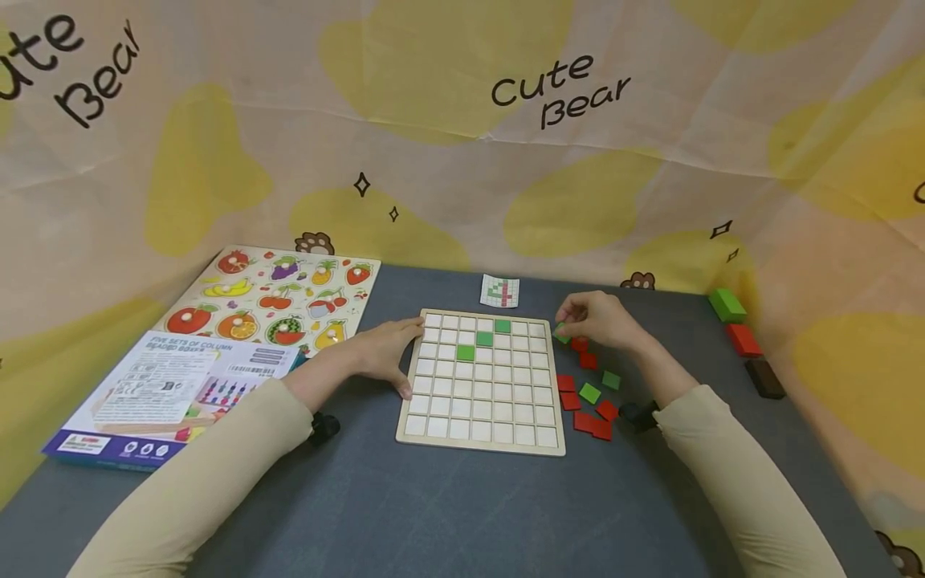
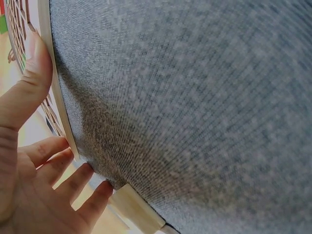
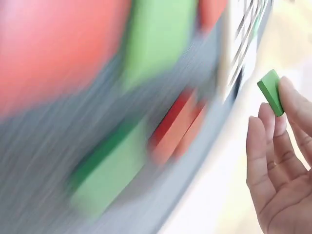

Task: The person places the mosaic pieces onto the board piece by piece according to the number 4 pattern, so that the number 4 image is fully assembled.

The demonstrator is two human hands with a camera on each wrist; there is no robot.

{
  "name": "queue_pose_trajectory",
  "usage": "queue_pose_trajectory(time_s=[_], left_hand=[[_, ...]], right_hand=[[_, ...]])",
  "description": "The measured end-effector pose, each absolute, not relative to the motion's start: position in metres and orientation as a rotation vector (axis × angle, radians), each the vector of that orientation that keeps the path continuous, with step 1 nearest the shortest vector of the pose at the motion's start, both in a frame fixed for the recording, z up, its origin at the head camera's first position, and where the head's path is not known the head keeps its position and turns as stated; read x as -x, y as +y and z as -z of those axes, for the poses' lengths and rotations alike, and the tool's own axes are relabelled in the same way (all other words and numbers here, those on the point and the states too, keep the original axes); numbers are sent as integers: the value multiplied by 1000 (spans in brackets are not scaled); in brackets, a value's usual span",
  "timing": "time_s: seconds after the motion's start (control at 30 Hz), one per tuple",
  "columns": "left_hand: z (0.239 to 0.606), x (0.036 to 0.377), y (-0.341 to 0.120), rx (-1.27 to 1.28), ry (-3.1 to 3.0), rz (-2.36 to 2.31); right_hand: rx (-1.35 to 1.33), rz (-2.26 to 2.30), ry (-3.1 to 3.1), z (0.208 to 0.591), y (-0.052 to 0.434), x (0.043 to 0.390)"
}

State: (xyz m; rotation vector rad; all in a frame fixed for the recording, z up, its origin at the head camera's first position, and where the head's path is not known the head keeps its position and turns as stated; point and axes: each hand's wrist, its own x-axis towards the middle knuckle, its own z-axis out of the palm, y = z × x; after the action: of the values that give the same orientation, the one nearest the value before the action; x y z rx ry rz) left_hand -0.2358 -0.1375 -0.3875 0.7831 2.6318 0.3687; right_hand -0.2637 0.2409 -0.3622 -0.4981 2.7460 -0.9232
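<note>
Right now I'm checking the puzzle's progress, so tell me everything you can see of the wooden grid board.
The wooden grid board is pale, square and framed, lying flat on the grey table. Its shallow square cells are mostly bare; three hold green tiles stepping diagonally near the far edge. The left hand rests against its left rim, thumb along the edge.
</note>
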Motion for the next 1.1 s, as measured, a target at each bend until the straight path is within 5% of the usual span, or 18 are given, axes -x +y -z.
queue_pose_trajectory(time_s=[0.5,1.1], left_hand=[[389,238,-135,-769,2624,-361],[389,238,-137,-770,2622,-370]], right_hand=[[894,815,2636,369,94,246],[940,621,2645,378,82,238]])
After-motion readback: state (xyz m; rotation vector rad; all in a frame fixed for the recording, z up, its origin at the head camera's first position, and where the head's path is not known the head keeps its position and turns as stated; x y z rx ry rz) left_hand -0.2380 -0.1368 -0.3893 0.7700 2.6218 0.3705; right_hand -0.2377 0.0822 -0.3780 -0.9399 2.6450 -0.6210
